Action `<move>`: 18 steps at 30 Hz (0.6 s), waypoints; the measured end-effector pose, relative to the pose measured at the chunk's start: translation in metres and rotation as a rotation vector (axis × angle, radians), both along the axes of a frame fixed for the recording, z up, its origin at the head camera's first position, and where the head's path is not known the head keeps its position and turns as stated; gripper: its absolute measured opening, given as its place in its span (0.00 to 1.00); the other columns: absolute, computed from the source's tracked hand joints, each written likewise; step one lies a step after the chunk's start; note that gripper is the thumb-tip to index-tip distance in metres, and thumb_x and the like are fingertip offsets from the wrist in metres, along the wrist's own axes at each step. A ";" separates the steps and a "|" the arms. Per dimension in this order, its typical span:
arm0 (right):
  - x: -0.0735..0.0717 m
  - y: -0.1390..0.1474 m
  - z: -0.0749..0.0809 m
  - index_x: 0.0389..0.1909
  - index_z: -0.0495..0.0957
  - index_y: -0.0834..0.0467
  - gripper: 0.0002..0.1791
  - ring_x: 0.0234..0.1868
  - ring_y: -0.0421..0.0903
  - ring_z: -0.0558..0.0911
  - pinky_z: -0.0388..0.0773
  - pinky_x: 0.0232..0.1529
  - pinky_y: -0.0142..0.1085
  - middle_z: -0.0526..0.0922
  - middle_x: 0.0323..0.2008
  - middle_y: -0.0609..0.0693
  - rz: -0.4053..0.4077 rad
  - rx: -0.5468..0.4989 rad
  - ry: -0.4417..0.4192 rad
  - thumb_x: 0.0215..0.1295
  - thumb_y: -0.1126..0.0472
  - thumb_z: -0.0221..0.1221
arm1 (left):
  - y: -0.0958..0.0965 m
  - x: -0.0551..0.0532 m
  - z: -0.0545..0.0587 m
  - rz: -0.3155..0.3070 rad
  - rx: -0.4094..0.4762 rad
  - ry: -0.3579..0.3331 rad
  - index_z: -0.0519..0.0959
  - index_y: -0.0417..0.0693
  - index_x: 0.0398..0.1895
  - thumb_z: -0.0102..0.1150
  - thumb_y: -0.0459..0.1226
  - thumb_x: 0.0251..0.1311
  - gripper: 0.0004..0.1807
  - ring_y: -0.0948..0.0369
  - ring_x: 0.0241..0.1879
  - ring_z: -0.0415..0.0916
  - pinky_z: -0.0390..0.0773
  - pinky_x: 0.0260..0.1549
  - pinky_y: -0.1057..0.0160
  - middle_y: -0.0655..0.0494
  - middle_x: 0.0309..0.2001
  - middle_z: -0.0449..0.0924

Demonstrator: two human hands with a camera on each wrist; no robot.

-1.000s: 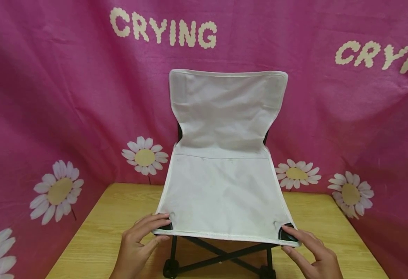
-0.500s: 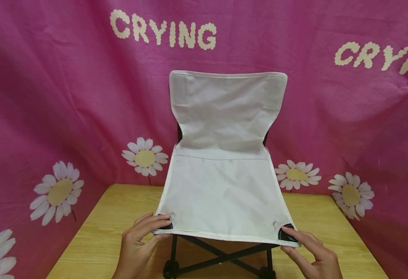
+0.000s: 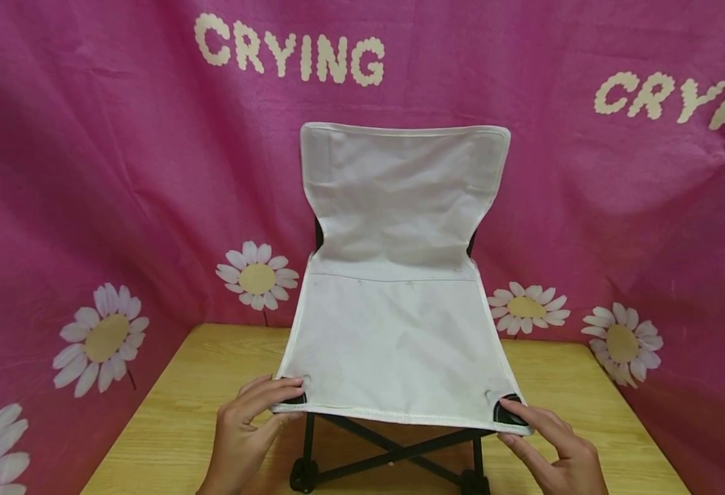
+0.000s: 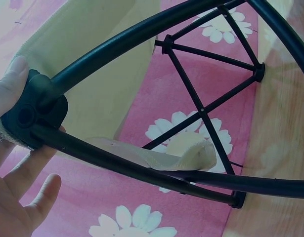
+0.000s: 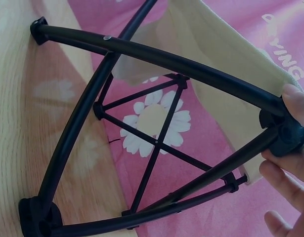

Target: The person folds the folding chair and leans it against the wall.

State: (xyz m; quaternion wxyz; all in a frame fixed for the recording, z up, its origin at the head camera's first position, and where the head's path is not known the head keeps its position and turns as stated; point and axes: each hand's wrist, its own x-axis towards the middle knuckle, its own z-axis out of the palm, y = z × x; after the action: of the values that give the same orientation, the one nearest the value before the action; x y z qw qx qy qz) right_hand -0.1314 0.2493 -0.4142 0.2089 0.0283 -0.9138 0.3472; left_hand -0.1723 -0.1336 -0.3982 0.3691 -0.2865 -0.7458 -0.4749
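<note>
A small folding chair with a white fabric seat point(image 3: 393, 344) and backrest point(image 3: 406, 185) stands unfolded on the wooden table. Its black crossed legs point(image 3: 393, 455) show below the seat in the head view. My left hand point(image 3: 245, 430) grips the near left seat corner, fingers on top and thumb beneath. At the near right corner, my right hand point(image 3: 560, 443) pinches the fabric and black corner patch point(image 3: 510, 410) in the same way. In the wrist views a black plastic joint point(image 4: 35, 111) and its right counterpart point(image 5: 285, 133) sit within the hands' grips.
Pink cloth point(image 3: 121, 172) printed with daisies and white lettering hangs behind and at both sides. The light wooden tabletop point(image 3: 220, 357) runs back to the cloth. The chair's black feet point(image 3: 303, 476) rest near the table's front.
Both hands keep their holds on the front seat corners. The view shifts by only a few pixels, and the chair stays in place.
</note>
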 end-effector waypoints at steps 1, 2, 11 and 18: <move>0.000 0.000 0.000 0.55 0.71 0.39 0.25 0.39 0.35 0.74 0.73 0.37 0.23 0.76 0.46 0.40 0.003 -0.003 -0.001 0.55 0.56 0.61 | 0.000 0.000 0.000 0.002 0.000 -0.002 0.82 0.42 0.36 0.69 0.24 0.33 0.20 0.53 0.41 0.77 0.64 0.51 0.65 0.48 0.38 0.82; 0.000 0.000 0.000 0.55 0.71 0.39 0.25 0.39 0.35 0.74 0.73 0.36 0.23 0.76 0.46 0.40 0.004 -0.007 0.002 0.55 0.57 0.62 | 0.000 0.000 0.000 0.004 -0.001 -0.002 0.82 0.42 0.36 0.70 0.24 0.33 0.20 0.53 0.41 0.77 0.64 0.51 0.65 0.48 0.38 0.82; -0.001 -0.004 -0.001 0.53 0.73 0.40 0.25 0.37 0.36 0.75 0.75 0.34 0.25 0.77 0.44 0.42 -0.026 0.013 0.059 0.53 0.60 0.63 | 0.000 -0.001 -0.002 -0.008 0.010 0.019 0.83 0.42 0.36 0.70 0.24 0.32 0.20 0.54 0.41 0.76 0.65 0.50 0.66 0.47 0.38 0.82; -0.002 -0.004 0.000 0.52 0.74 0.41 0.26 0.36 0.35 0.75 0.74 0.34 0.23 0.78 0.43 0.42 -0.021 0.011 0.093 0.51 0.63 0.64 | 0.000 -0.002 -0.003 -0.041 0.033 0.032 0.82 0.41 0.36 0.69 0.23 0.33 0.19 0.54 0.41 0.76 0.65 0.50 0.66 0.47 0.38 0.82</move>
State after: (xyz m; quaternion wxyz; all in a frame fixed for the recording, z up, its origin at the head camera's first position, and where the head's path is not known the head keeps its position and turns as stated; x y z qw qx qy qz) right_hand -0.1330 0.2452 -0.4146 0.2548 0.0360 -0.9051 0.3385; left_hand -0.1747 -0.1331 -0.4009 0.3756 -0.3032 -0.7259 -0.4899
